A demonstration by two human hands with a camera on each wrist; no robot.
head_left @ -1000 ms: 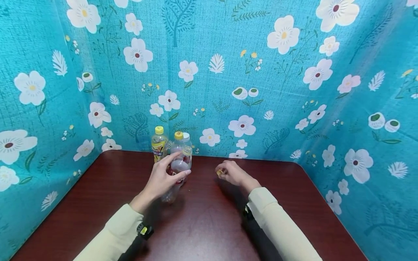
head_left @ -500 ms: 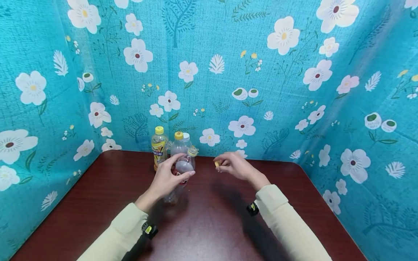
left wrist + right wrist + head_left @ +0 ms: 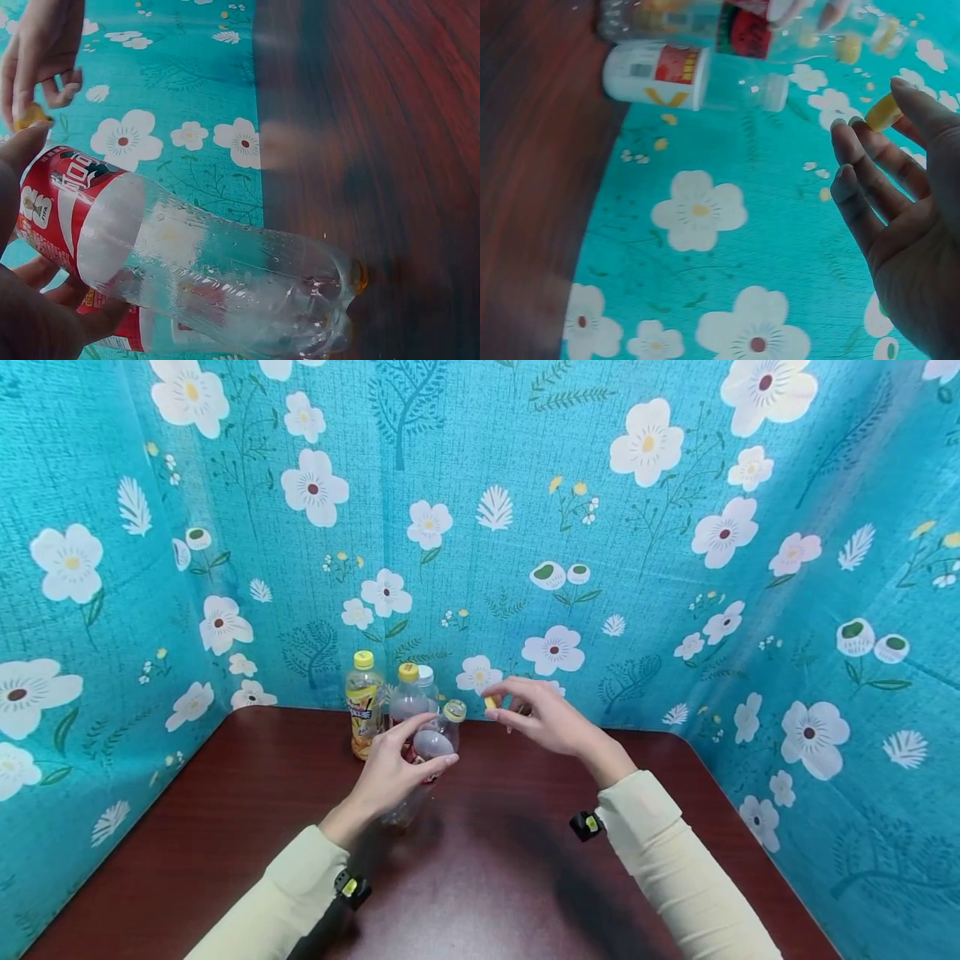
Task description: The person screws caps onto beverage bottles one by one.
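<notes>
My left hand [image 3: 386, 768] grips a clear plastic bottle [image 3: 442, 735] with a red label round its middle. The bottle leans right, its neck uncapped with a yellow ring [image 3: 454, 710] below the mouth. Seen from the left wrist, its clear lower body [image 3: 247, 270] looks empty apart from droplets, with the base close to the table. To the right of the neck, my right hand [image 3: 551, 718] pinches a small yellow bottle cap [image 3: 883, 113] between thumb and index finger. The cap is apart from the mouth, and the other fingers are loosely bent.
Behind the held bottle stand a yellow-capped bottle [image 3: 408, 673] and a white-capped bottle [image 3: 656, 75]. Left of them is a yellow-labelled drink bottle [image 3: 363, 706]. The dark red-brown table [image 3: 487, 877] ends at a blue flowered cloth [image 3: 480, 593] at the back and sides.
The right hand has risen with the cap, up off the table. The left hand has shifted slightly right, and the bottle's neck now tilts further right, towards the cap.
</notes>
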